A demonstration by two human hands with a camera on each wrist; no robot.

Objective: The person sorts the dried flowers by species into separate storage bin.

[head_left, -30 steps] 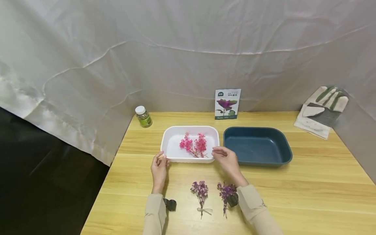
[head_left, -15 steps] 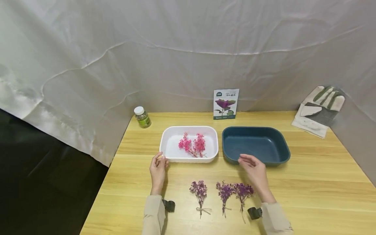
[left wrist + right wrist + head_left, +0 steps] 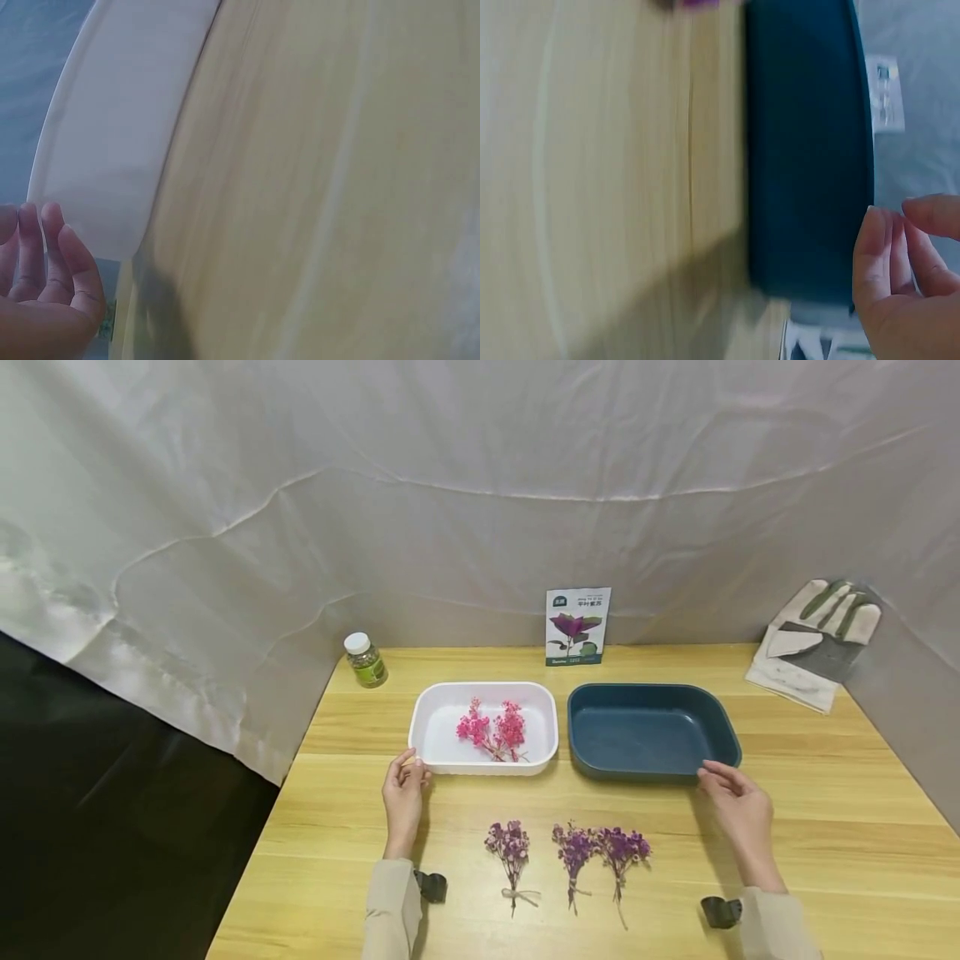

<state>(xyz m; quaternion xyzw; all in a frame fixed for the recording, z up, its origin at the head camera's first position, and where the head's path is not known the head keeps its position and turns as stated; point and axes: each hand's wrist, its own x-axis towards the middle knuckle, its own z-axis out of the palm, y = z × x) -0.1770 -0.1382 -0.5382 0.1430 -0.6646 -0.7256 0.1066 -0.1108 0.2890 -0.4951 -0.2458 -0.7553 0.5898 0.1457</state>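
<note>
Two trays stand side by side on the desk, a narrow gap between them, each with its long axis running left to right, across the person's line of reach.

Left hand: at the near-left corner of the white tray. Fingers loosely bent, fingertips by the rim; no firm grip shows. From here the tray extends to the right and away from the person.

Right hand: at the near-right corner of the blue tray. Fingers relaxed; in the right wrist view the thumb stands apart from the rim and one fingertip is at its edge. Contact likely, pressure cannot be told. Its tray extends left and away, so the two hands mark the outer ends of the pair.

Pink flowers lie inside the white tray, stems converging toward its near wall.

Purple bunches, three, lie between the forearms on the person's side of the trays, long axes roughly fore and aft, stems toward the person. Left bunch: nearer the left hand, apart from the others. Middle bunch: about midway. Right bunch: nearer the right hand, lying to its left and toward the person; its blossoms meet or nearly meet the middle one's. Neither hand holds any of them.
</note>
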